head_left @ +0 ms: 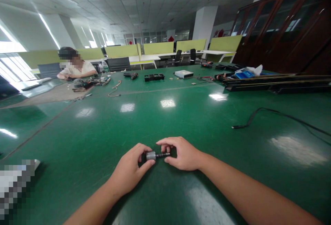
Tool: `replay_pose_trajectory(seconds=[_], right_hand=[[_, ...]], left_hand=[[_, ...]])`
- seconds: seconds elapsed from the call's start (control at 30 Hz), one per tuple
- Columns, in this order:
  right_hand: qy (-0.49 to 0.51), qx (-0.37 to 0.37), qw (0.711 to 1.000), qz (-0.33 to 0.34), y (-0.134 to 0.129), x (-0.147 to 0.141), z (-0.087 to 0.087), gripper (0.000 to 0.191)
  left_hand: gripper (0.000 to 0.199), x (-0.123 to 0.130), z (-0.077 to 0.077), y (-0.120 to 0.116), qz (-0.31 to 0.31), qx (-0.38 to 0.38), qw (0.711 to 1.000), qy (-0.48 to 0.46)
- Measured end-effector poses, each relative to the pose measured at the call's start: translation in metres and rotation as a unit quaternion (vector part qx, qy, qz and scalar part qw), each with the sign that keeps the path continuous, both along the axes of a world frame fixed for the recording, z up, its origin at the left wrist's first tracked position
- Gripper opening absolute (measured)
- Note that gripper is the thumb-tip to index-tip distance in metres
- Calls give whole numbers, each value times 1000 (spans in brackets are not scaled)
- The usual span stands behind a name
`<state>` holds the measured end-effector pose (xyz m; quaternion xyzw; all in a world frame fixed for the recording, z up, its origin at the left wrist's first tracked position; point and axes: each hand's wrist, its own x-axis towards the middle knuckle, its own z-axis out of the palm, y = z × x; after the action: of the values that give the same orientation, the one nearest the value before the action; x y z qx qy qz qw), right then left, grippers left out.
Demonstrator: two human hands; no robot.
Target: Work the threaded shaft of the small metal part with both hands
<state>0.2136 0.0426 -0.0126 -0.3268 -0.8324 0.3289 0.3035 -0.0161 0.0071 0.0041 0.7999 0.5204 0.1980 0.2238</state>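
Glossy green table (144, 121) fills most of the head view, hard and smooth, with bright light patches reflected in it. Dark wood cabinet (284, 25) with glass doors at right; yellow-green partitions (121, 51) behind. Across the table: drill (131, 75), flat white box (184, 74), long black rails (274, 83), thin black cable (281, 110). Person (79, 68) in a light top sits at far left.

Metal part (151, 155) is at near centre, between the two hands. Left hand (130, 166) pinches its thick end, thumb to fingers. Right hand (186, 156) arches around the thin end, thumb and index apart; can't tell if its other fingers touch. Part looks like a short grey cylinder with a darker, narrow, ridged shaft, lying roughly sideways.
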Motion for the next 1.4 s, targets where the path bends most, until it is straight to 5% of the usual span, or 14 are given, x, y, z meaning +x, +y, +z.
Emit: replay_pose_trajectory(seconds=[0.2, 0.6, 1.4], right_hand=[[-58, 39, 997, -14, -2, -2, 5, 28], [-76, 63, 995, -11, -4, -8, 0, 13], [-53, 41, 997, -25, -4, -7, 0, 10]], left_hand=[[19, 0, -1, 1, 0, 4, 1000, 6], [15, 4, 3, 0, -21, 5, 1000, 3], [16, 5, 6, -1, -25, 16, 999, 14]])
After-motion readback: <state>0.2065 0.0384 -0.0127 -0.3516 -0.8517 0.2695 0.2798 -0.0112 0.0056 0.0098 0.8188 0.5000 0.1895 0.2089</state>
